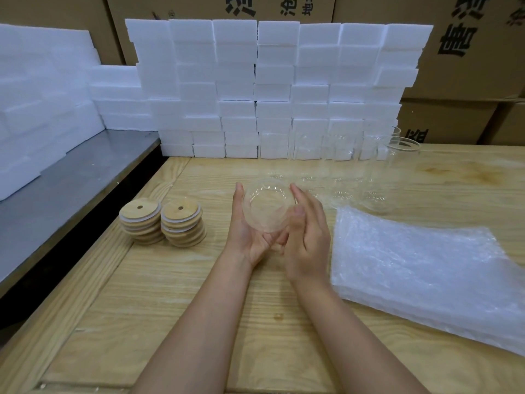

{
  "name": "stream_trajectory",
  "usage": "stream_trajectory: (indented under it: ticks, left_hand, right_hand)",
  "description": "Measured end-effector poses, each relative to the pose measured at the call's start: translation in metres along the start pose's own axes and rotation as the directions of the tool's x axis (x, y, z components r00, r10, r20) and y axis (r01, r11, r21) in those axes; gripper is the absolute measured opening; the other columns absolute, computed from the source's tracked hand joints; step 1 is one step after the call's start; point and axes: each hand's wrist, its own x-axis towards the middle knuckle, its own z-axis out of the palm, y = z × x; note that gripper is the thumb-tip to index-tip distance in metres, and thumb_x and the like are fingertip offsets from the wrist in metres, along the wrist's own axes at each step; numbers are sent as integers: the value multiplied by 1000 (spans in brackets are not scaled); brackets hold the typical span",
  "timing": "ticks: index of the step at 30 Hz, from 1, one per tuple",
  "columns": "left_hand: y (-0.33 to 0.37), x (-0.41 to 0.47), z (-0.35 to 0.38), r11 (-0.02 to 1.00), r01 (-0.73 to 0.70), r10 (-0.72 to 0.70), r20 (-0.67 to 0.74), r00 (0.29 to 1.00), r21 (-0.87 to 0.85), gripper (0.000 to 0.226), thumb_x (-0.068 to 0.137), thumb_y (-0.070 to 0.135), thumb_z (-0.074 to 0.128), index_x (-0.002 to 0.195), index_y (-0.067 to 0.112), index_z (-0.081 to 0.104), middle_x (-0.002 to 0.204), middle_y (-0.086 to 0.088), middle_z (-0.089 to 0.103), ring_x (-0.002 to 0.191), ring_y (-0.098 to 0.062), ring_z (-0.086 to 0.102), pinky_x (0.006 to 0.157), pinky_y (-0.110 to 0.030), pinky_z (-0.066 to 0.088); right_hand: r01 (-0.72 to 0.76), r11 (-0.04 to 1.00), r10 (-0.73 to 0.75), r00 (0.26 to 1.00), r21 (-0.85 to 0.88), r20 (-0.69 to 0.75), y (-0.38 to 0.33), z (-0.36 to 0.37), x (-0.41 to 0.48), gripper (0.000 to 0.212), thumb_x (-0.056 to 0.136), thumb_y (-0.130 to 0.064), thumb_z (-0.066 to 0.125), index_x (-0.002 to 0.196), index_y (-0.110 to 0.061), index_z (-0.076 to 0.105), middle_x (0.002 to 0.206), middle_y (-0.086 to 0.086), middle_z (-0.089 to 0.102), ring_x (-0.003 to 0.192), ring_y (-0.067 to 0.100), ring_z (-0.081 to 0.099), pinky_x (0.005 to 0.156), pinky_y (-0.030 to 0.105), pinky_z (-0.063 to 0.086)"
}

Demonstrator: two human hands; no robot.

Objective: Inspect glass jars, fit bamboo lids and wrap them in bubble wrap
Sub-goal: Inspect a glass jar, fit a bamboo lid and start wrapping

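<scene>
A clear glass jar is held above the wooden table, tipped so its round mouth or base faces me. My left hand cups it from the left and below. My right hand presses against its right side with fingers extended. Two stacks of round bamboo lids, each lid with a small hole, stand to the left of my hands. A pile of bubble wrap sheets lies to the right. Several more empty glass jars stand upright behind the held jar.
A wall of white foam blocks lines the table's back edge, with more foam on the left. A grey metal surface adjoins the table on the left. Cardboard boxes rise behind everything.
</scene>
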Motion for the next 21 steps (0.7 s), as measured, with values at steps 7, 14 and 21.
stream_trajectory:
  ticks: [7,14,21]
  left_hand:
    - [7,-2,1,985,-69,89,-118,989,160,75,86,63,50,148,24,34,129,-14,54,88,-32,68,80,-45,50]
    - [12,-4,1,929,-206,234,-58,970,307,76,78,51,56,141,61,16,133,0,52,82,-32,72,59,-36,58]
    - [9,-2,7,942,-120,144,-56,988,314,103,53,85,59,138,30,45,130,-2,60,91,-19,72,64,-37,58]
  right_hand:
    - [-203,975,200,979,88,33,-8,-3,4,72,65,-86,43,119,-38,50,119,-6,43,102,-5,52,78,19,50]
    - [-183,983,184,983,6,-17,-4,13,-15,75,54,-60,74,111,-42,30,114,-16,30,102,12,46,79,13,45]
    - [-262,956,272,960,134,-65,1,16,-15,64,64,-41,81,108,-37,34,118,1,40,98,6,53,76,14,47]
